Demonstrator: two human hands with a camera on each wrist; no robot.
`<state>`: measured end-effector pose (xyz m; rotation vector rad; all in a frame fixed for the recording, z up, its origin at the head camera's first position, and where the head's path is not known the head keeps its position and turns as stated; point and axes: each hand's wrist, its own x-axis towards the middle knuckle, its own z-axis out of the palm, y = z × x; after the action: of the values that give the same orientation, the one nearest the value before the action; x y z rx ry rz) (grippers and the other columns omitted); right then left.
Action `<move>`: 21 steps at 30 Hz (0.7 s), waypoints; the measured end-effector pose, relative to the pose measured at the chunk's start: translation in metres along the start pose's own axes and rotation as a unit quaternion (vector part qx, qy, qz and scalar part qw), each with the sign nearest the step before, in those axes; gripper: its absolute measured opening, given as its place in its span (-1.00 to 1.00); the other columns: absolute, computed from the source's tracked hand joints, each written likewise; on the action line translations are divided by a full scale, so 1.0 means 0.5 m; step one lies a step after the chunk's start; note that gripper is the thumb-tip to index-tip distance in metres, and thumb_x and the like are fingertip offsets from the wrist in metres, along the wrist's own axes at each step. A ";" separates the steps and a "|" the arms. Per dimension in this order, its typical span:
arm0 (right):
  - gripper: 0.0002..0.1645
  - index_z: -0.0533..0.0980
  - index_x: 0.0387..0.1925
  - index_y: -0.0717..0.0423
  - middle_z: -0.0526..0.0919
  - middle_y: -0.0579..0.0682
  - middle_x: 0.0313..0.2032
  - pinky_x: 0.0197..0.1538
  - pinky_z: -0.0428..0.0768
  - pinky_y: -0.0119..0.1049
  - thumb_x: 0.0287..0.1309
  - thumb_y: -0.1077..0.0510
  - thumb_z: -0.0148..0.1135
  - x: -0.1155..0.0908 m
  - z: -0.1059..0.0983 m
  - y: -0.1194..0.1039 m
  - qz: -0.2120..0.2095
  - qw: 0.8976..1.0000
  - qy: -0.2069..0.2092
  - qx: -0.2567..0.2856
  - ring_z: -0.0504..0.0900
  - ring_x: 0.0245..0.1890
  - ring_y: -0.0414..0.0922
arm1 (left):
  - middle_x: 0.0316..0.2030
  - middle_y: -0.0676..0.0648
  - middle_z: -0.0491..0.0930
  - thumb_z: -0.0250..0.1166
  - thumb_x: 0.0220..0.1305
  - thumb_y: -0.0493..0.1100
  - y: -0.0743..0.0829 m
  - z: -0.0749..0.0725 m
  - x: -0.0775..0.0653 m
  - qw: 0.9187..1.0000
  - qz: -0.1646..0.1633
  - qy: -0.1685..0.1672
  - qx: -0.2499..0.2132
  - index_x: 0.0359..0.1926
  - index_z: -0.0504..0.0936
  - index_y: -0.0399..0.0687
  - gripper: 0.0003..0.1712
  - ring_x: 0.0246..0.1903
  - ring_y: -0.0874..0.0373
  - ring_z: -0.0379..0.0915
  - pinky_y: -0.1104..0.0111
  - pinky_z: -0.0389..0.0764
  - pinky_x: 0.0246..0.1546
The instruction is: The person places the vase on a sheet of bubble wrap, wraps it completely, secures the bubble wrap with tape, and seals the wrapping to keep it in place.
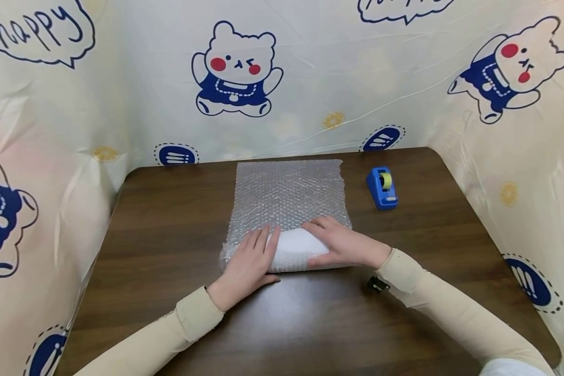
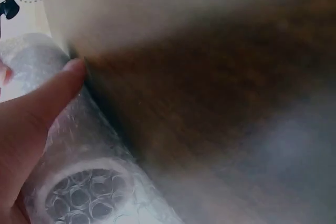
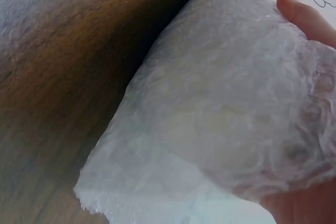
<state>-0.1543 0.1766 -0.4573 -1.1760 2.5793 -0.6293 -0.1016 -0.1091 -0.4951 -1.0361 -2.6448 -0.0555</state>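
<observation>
A sheet of clear bubble wrap [image 1: 289,190] lies flat on the table, its near end rolled round a white cylinder [image 1: 297,245]. In the left wrist view, the round end of the wrapped cylinder [image 2: 86,195] shows a pale rim with bubbles inside it. My left hand [image 1: 250,263] holds the left part of the roll, fingers over the top and thumb along the near side. My right hand [image 1: 345,244] grips the right part, fingers on the far side and thumb in front. Loose film spreads at the roll's end in the right wrist view.
A blue tape dispenser [image 1: 382,189] with a yellowish roll stands at the right rear of the brown wooden table [image 1: 169,219]. Printed cloth [image 1: 310,78] with bear drawings hangs round the back and sides. A small black device [image 1: 378,284] sits by the right wrist.
</observation>
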 end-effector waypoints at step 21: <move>0.01 -0.07 0.63 0.32 0.00 0.30 0.61 0.57 0.04 0.17 0.58 -0.33 -0.14 -0.011 -0.037 0.038 0.086 0.985 -0.080 0.125 -0.02 0.62 0.22 | -0.20 -0.22 0.60 0.67 -0.21 0.36 -0.008 0.003 0.003 0.999 -0.008 0.016 -0.036 0.14 0.50 -0.33 0.10 -0.21 -0.13 0.58 0.06 0.61 -0.19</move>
<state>-0.1702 0.1970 -0.4496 -0.8762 2.3526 -0.7603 -0.1055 -0.1110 -0.4958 -1.0287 -2.6387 -0.1712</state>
